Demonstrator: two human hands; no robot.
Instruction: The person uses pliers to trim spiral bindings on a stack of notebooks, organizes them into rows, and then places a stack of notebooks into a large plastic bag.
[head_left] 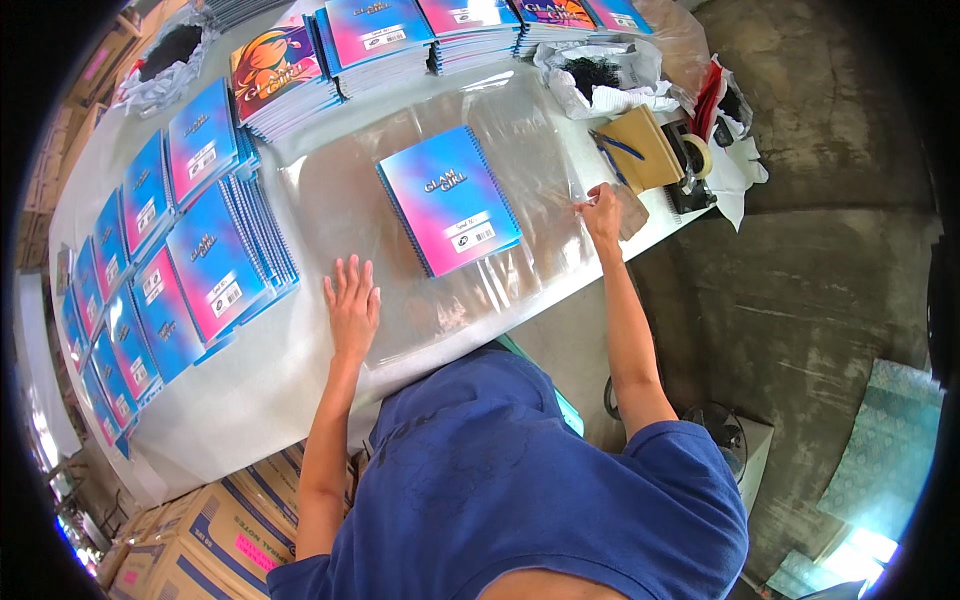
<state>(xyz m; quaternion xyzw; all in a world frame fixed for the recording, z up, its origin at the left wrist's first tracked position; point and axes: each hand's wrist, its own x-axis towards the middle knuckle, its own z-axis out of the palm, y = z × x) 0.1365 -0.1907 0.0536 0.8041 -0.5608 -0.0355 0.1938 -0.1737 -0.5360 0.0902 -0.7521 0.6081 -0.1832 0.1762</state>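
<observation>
A spiral notebook [450, 200] with a pink and blue cover lies on a clear plastic sheet [340, 200] spread over the white table [270, 380]. My left hand [352, 305] rests flat, fingers spread, on the sheet's near left part, a little apart from the notebook. My right hand [603, 212] pinches the sheet's right edge near the table's right side, beside a small clear piece of plastic or tape.
Rows and stacks of like notebooks [215, 265] cover the table's left and far side. A brown pad with a blue pen [640, 148], a tape dispenser [692, 155] and plastic bags [600, 75] sit at the right end. Cardboard boxes [215, 540] stand below, on the left.
</observation>
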